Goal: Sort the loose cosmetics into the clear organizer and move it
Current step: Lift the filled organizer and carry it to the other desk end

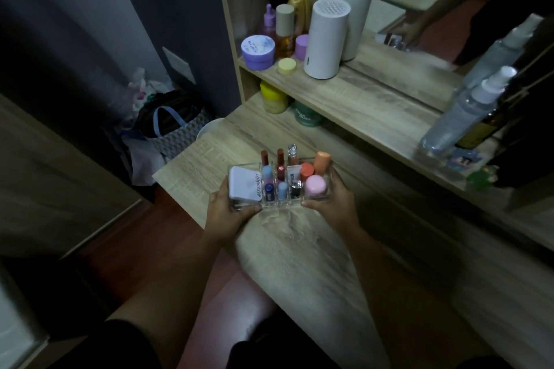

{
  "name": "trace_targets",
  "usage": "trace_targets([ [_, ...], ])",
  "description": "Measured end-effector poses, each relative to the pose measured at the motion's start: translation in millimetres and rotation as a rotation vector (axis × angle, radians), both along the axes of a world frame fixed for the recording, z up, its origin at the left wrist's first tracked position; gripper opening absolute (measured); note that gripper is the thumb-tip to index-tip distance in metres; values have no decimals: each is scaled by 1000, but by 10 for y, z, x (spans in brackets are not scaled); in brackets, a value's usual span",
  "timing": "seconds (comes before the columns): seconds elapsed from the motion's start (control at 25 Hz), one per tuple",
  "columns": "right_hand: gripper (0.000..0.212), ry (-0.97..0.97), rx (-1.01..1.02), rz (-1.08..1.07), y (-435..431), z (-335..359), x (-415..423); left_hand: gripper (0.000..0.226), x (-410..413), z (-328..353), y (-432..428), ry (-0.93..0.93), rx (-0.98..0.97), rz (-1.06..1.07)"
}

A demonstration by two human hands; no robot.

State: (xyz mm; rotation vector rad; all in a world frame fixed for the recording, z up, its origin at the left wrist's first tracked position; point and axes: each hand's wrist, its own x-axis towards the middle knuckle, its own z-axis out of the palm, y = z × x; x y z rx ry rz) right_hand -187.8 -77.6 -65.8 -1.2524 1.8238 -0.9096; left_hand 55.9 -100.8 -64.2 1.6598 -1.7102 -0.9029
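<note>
The clear organizer (271, 204) is held between both hands over the wooden dressing table (299, 249). My left hand (227, 213) grips its left end and my right hand (332, 204) grips its right end. Inside stand several lipsticks and small tubes (280, 172). A white compact box (244, 184) fills the left compartment. A pink-capped jar (314, 184) and two orange-capped tubes (321, 162) sit in the right compartment. Whether the organizer's base touches the table I cannot tell.
A raised shelf (359, 99) behind holds a purple jar (258, 51), an amber bottle (284, 30), a white cylinder (326, 39) and clear spray bottles (467, 111). A mirror (434, 24) stands above it. A yellow-lidded jar (273, 97) sits under the shelf. A patterned bag (177, 132) lies on the floor left.
</note>
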Motion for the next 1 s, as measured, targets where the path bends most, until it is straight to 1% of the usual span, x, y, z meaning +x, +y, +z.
trace_targets([
  [0.12, 89, -3, 6, -61, 159, -8, -7, 92, -13, 49, -2, -18, 37, -52],
  [0.28, 97, -49, -26, -205, 433, 73, -80, 85, -189, 134, 17, 4, 36, -155],
  [0.36, 98, -28, -34, -259, 629, 134, -164, 87, -339, 168, 23, 4, 61, -221],
  [0.44, 91, -1, -61, -330, 846, 180, -261, 89, -512, 178, 26, -3, 86, -295],
  [0.52, 86, -60, -68, -407, 1058, 217, -365, 90, -711, 172, 35, 8, 112, -374],
  [0.64, 81, -147, -27, -510, 1339, 209, -519, 93, -1017, 172, 81, 7, 147, -472],
  [0.68, 78, -148, 0, -552, 1444, 188, -563, 93, -1126, 165, 103, 8, 153, -510],
  [0.8, 71, -44, 95, -684, 1773, 132, -686, 89, -1446, 139, 214, 40, 149, -647],
  [0.92, 78, -44, 41, -757, 2021, 117, -801, 89, -1698, 139, 352, 60, 154, -741],
  [1.0, 77, 1, 33, -787, 2163, 103, -910, 89, -1855, 144, 443, 66, 169, -799],
])
